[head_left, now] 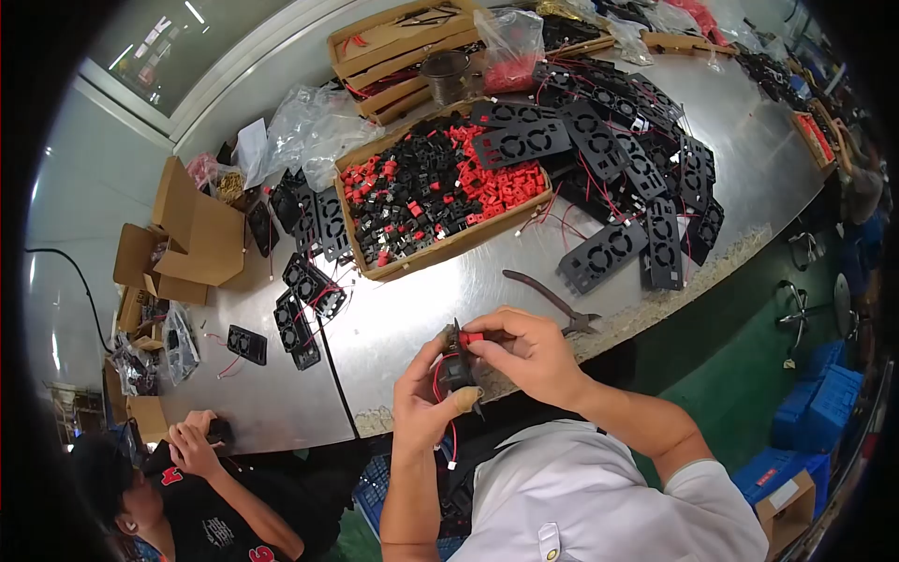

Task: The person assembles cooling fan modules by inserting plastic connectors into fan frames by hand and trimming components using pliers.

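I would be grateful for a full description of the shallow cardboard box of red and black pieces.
The shallow cardboard box is brown, open-topped and roughly rectangular, resting on the metal table. Small red and black pieces, apparently plastic, lie loose inside it: reds crowd the right end, with scattered ones among the blacks elsewhere. Black fan-grille panels overlap its far right corner.

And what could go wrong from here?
The small red plastic part in the right hand could slip, since only the fingertips seem to pinch it. The white plug dangling below the black fan panel in the left hand might snag. The pliers lie close beside the right hand, so they could get knocked.
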The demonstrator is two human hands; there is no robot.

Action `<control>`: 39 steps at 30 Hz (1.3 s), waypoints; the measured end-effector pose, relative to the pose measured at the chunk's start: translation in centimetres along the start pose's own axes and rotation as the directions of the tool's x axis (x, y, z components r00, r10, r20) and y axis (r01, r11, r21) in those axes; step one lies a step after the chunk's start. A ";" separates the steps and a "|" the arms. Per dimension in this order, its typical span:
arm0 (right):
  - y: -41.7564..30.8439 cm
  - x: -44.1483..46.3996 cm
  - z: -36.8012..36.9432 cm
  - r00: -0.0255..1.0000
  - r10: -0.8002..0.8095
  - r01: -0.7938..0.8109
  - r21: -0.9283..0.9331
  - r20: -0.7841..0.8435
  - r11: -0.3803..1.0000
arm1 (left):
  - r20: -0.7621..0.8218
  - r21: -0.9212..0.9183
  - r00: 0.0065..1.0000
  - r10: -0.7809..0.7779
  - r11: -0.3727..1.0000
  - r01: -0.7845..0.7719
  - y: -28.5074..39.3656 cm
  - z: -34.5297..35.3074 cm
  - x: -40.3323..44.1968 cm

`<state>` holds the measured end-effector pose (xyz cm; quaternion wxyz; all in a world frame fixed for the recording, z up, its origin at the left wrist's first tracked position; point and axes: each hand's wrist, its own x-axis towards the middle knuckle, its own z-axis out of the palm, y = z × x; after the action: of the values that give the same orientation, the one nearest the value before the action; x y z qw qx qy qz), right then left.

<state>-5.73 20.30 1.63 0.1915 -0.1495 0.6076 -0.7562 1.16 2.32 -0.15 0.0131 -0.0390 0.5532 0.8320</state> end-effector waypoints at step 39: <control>3.0 5.6 1.0 0.772 -0.158 0.631 -0.714 0.616 0.304 | 0.234 0.913 0.971 0.041 0.335 -0.234 2.7 -6.4 0.9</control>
<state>-9.85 16.26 -1.07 0.0119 -0.5406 0.7937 -0.2788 0.46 -4.62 -0.21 0.0091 0.0931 0.9263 0.3651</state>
